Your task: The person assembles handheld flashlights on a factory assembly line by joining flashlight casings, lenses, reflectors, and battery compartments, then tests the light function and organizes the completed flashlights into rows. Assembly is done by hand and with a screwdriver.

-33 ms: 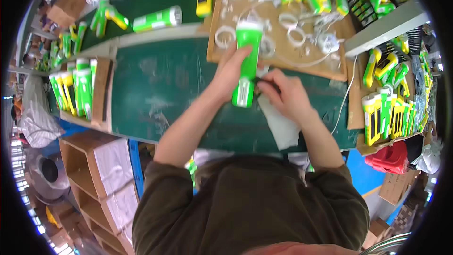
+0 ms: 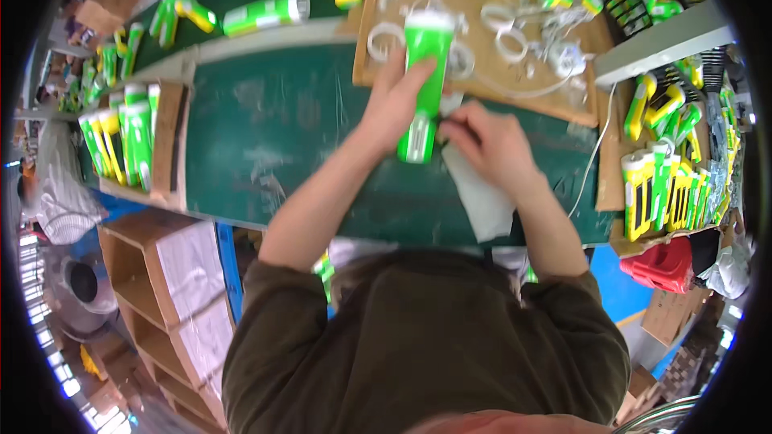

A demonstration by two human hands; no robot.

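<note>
A green flashlight with a white head is held over the bench, its head pointing to the far side. My left hand wraps round its body from the left. Close against the flashlight's right side, near the tail end, the fingers of my right hand are pinched together. What they hold, if anything, is too small and hidden to make out. A strip of whitish paper or cloth lies on the green bench below my right hand.
Beyond my hands, a brown board carries white rings, thin wires and green flashlights. Boxes of green and yellow flashlights stand at left and right. Another flashlight lies at the far left. A white cord hangs over the right side.
Both hands and the flashlight sit slightly higher in the view, and the scene has shifted a little. A dark thing at my right fingertips earlier no longer shows clearly.
</note>
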